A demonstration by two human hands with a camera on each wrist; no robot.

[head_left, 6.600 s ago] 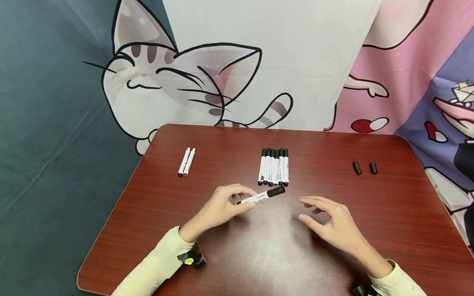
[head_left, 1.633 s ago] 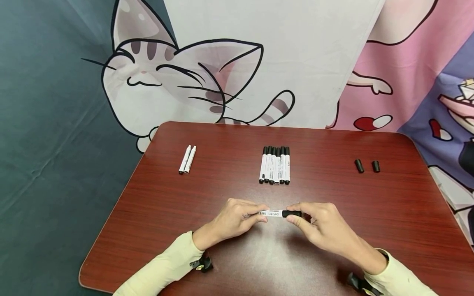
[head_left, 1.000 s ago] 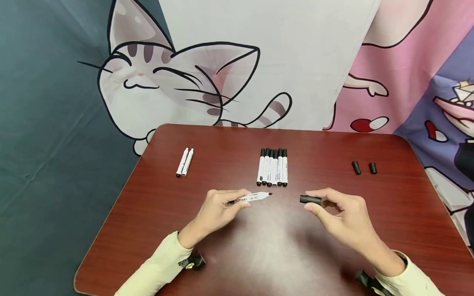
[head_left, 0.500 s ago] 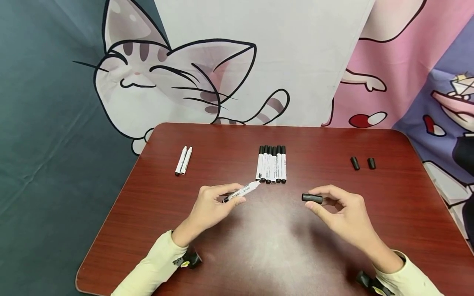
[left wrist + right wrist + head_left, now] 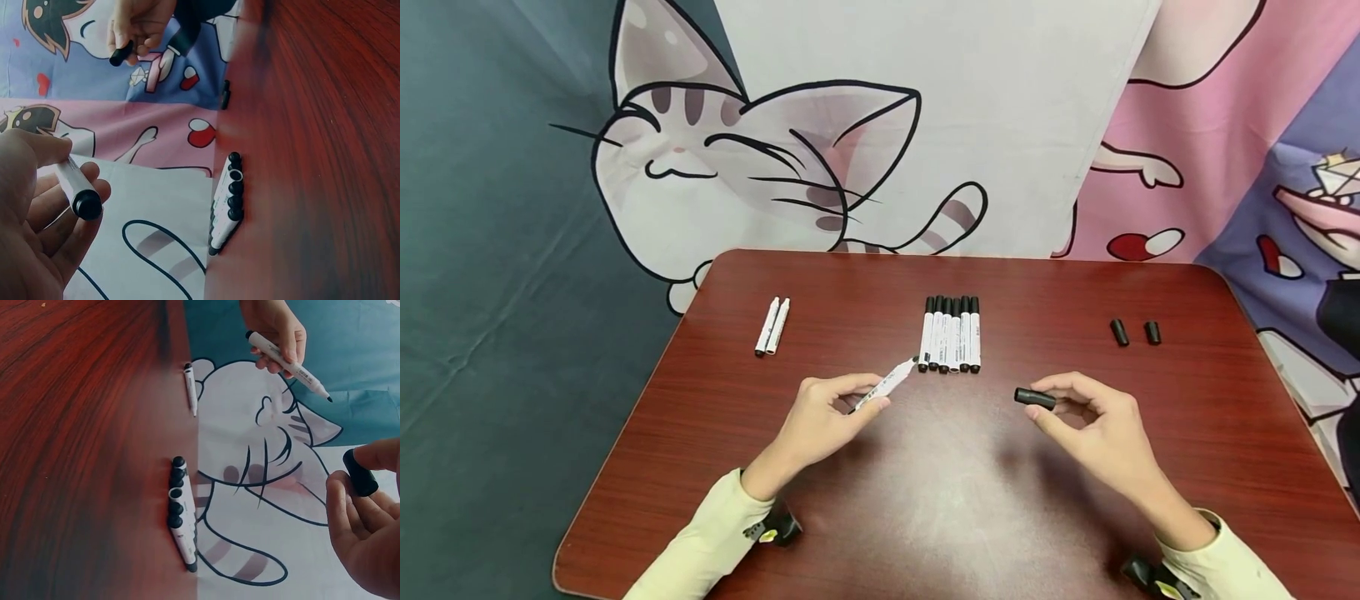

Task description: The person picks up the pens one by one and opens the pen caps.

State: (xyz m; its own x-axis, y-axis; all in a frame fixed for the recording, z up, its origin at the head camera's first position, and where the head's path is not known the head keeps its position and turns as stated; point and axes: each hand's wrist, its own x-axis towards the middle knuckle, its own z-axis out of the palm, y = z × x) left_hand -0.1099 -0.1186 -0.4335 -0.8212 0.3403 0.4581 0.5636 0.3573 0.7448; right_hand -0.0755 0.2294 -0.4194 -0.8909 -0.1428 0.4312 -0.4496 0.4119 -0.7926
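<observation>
My left hand [image 5: 827, 419] pinches an uncapped white marker [image 5: 886, 383] by its rear half, its black tip slanting up and away toward the marker row. The left wrist view shows that marker's black end plug [image 5: 87, 205] facing the camera. In my right hand [image 5: 1101, 429], thumb and fingers pinch a black marker cap [image 5: 1034, 398], held level above the table. The two hands are apart. A row of several capped markers [image 5: 950, 335] lies side by side just beyond them. Farther left, two uncapped markers [image 5: 772, 327] lie next to each other.
Two loose black caps [image 5: 1119, 332] lie apart from each other on the right of the red-brown table [image 5: 1037, 517]. Behind its far edge hangs a cloth backdrop [image 5: 1000, 125] with cartoon drawings.
The marker, earlier capped in my left hand, had its cap pulled off by my right hand. Since then the marker has tilted up and moved left; the cap has shifted slightly right.
</observation>
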